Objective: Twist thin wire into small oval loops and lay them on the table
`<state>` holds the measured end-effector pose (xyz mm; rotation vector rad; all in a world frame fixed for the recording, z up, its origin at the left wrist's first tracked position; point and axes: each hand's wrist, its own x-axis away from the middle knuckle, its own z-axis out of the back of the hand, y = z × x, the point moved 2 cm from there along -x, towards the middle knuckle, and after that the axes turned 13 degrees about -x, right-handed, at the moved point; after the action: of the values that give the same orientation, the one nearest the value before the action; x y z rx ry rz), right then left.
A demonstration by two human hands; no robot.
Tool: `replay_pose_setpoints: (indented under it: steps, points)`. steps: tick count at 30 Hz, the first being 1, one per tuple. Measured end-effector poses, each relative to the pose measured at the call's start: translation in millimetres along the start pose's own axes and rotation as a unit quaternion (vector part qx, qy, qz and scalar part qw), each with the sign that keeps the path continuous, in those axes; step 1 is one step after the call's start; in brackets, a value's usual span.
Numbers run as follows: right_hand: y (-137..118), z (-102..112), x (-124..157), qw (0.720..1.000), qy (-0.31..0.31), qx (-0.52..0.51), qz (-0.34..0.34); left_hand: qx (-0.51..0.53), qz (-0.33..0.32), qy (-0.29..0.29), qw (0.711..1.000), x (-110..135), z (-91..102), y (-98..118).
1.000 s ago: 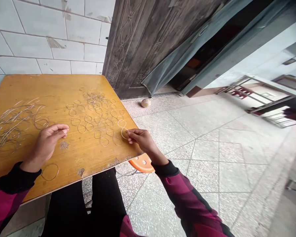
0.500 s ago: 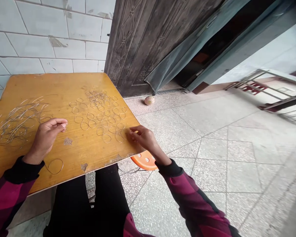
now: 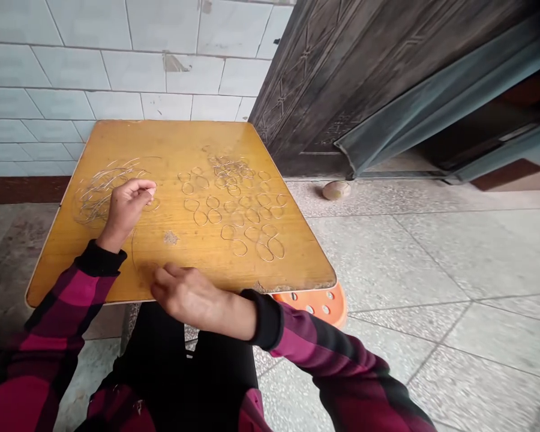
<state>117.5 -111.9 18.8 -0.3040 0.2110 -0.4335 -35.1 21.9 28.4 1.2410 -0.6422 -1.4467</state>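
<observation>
A yellow wooden board (image 3: pixel 162 141) lies across my lap, chipped along its near edge. My left hand (image 3: pixel 126 207) rests over the board, its fingertips pinched together beside a tangled pile of thin wire (image 3: pixel 103 198). Whether those fingers hold a wire is too fine to tell. My right hand (image 3: pixel 186 292) sits low at the board's near edge, fingers curled against a thin wire loop (image 3: pixel 134 252). Many small wire loops (image 3: pixel 238 207) lie in loose clusters across the board's middle and right, some of them overlapping.
An orange plastic stool (image 3: pixel 317 306) shows under the board's right corner, above my black-trousered legs (image 3: pixel 198 360). A dark embossed door (image 3: pixel 342 78) with a grey-green curtain (image 3: pixel 436 114) stands behind. A round pale object (image 3: pixel 336 190) lies on the speckled floor by the threshold.
My right hand has moved left from the loops to the board's near edge, and my left hand has moved up toward the wire pile. The view has turned, bringing the board nearer the middle.
</observation>
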Motion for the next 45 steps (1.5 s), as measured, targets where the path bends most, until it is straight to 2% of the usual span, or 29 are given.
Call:
replay_pose_setpoints:
  steps: [3, 5, 8, 13, 16, 20, 25, 31, 36, 39, 41, 42, 43, 45]
  points:
    - [-6.2, -8.5, -21.9, 0.999, -0.030, 0.010, -0.009, -0.007, 0.002, 0.001, 1.000, -0.8, 1.2, -0.7]
    - [-6.6, -14.9, -26.7, 0.999, -0.040, 0.020, -0.017, -0.009, 0.004, 0.003, 1.000, -1.2, 1.9, -0.4]
    - [-4.5, -26.0, -20.3, 0.998, -0.046, 0.035, -0.040, -0.006, 0.005, 0.003, 1.000, -1.3, 2.2, -0.5]
    - [-5.2, -37.7, 5.2, 0.998, -0.020, 0.029, -0.046, 0.002, -0.009, -0.007, 1.000, -0.7, 1.9, -0.6]
    - [-6.9, -36.1, 12.0, 0.999, -0.006, 0.025, -0.044, 0.006, -0.003, -0.007, 1.000, 0.0, 2.1, 0.0]
    - [-4.4, -27.2, 2.6, 0.996, 0.024, 0.016, -0.082, 0.000, -0.006, -0.010, 1.000, 0.7, 1.2, 0.0]
    - [-2.1, -29.0, -10.2, 0.994, -0.024, 0.008, -0.103, -0.005, -0.002, -0.015, 1.000, 1.2, -0.7, -3.1]
    - [-6.2, -33.3, 3.0, 0.996, -0.048, 0.023, -0.065, -0.027, -0.025, -0.028, 0.999, 2.9, -1.5, -2.4]
    - [-0.4, -23.7, 14.2, 0.998, -0.018, 0.008, -0.065, -0.032, -0.031, -0.032, 0.999, 4.2, -1.2, -2.3]
    - [11.3, -13.9, 20.9, 0.991, 0.030, -0.073, -0.105, -0.034, -0.037, -0.030, 0.998, 4.5, -1.0, -2.7]
    - [24.8, -5.3, 26.3, 0.963, 0.119, -0.193, -0.145, -0.029, -0.043, -0.022, 0.998, 4.6, -0.4, -2.6]
    - [33.4, -1.3, 29.0, 0.930, 0.172, -0.279, -0.166, -0.025, -0.047, -0.012, 0.998, 4.5, 0.3, -2.3]
    - [43.1, 2.1, 31.4, 0.879, 0.223, -0.376, -0.189, -0.020, -0.052, 0.005, 0.998, 4.5, 1.3, -1.8]
    - [62.8, 6.8, 33.6, 0.737, 0.293, -0.569, -0.217, -0.003, -0.064, 0.051, 0.997, 5.0, 4.2, 0.1]
